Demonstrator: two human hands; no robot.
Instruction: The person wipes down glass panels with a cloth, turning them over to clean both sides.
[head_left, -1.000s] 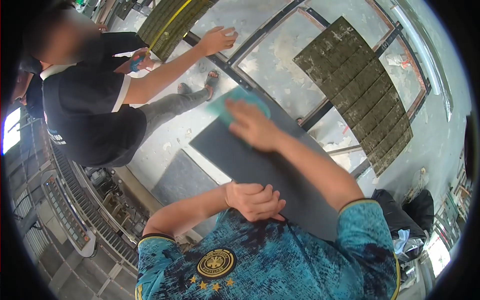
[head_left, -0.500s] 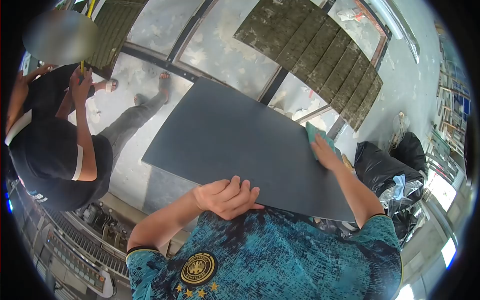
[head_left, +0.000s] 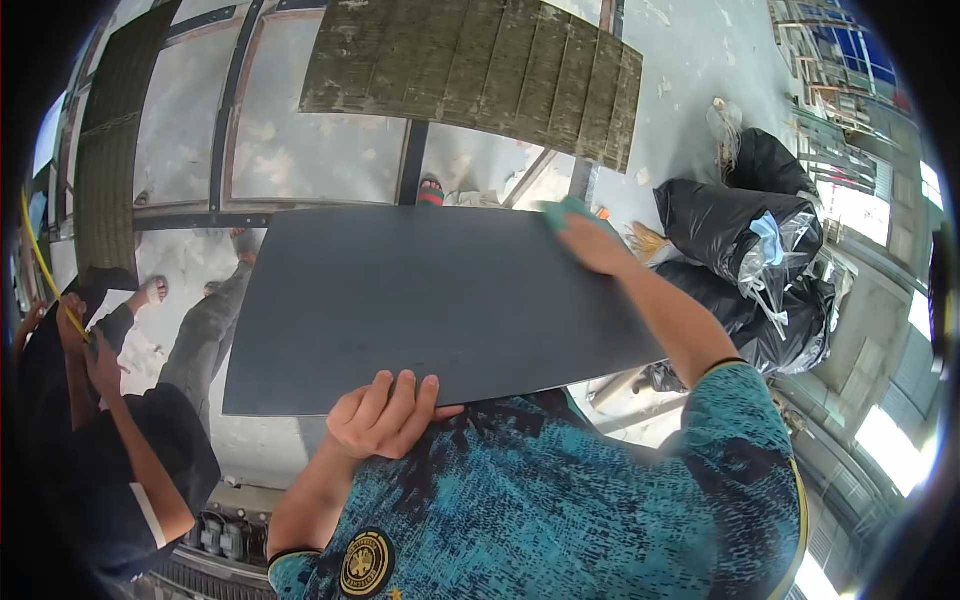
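Note:
A dark grey flat panel lies in front of my chest. My left hand grips its near edge, with the fingers curled over the top face and the thumb low at the edge. At the panel's far right corner, my right hand presses on a green cloth, part of which shows past the fingers. The panel's surface looks smooth, with a few faint marks near my left hand.
Beyond the panel is a metal frame with a ribbed brown-green board on it. Another ribbed board stands left. Co-workers at the left hold a yellow tape measure. Black bags lie at the right.
My right hand and the cloth have gone from the panel's far left to its far right corner. The view has turned right. My left hand still grips the near edge.

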